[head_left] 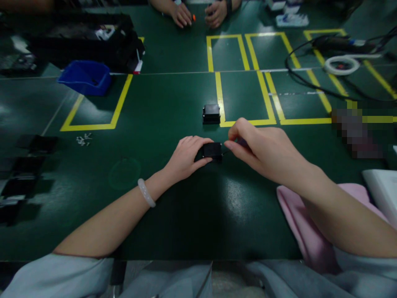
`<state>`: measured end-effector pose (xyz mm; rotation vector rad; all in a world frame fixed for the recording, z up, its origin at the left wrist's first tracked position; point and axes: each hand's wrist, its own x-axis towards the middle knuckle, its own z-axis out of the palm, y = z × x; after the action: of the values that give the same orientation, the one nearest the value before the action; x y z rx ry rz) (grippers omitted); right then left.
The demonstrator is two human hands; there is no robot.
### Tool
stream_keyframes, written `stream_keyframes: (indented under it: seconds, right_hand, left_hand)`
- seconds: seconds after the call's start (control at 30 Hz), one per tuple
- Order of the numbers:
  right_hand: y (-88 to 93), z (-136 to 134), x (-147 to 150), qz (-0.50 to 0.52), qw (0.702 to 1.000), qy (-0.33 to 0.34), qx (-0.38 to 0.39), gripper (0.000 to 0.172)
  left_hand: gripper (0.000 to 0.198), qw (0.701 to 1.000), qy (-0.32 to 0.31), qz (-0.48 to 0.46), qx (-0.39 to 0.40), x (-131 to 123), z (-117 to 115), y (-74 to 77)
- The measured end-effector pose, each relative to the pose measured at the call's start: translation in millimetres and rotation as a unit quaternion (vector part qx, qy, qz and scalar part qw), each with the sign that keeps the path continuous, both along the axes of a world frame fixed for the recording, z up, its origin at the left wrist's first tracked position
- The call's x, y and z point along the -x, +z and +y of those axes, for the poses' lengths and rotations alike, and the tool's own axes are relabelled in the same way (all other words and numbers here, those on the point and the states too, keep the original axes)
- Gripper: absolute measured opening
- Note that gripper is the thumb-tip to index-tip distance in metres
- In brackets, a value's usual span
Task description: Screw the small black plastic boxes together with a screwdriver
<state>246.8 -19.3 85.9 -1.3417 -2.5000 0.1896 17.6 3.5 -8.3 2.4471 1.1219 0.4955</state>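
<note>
Between the thumb and fingers of my left hand (186, 157) is a small black box (212, 152), held down on the green table. Small light metal bits show at the box's right side. My right hand (254, 142) is closed in a pinch just right of the box. A thin dark tool (226, 152) sticks out of that pinch toward the box's right edge; the rest of it is hidden in my fingers, so its kind is unclear. A second black box (211, 114) stands a little farther back, touched by neither hand.
Loose screws (83, 139) lie at left, near a blue bin (85, 77) and several dark parts (23, 182). Pink cloth (297, 215) lies under my right forearm. Cables (291, 74) run at back right. Across the table are another person's hands (182, 16).
</note>
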Motion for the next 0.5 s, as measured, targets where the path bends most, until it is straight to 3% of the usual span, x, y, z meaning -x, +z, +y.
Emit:
stream_keyframes:
  seconds: [0.33, 0.5]
  right_hand:
    - [-0.9, -0.8, -1.5, 0.016, 1.000, 0.008, 0.007, 0.011]
    - [-1.2, -0.7, -0.5, 0.002, 1.000, 0.008, -0.008, 0.017]
  left_hand:
    - [0.038, 1.000, -0.002, 0.000, -0.005, 0.4, -0.3, 0.1]
    - [0.038, 1.000, 0.001, 0.001, 0.003, -0.5, -0.6, 1.3]
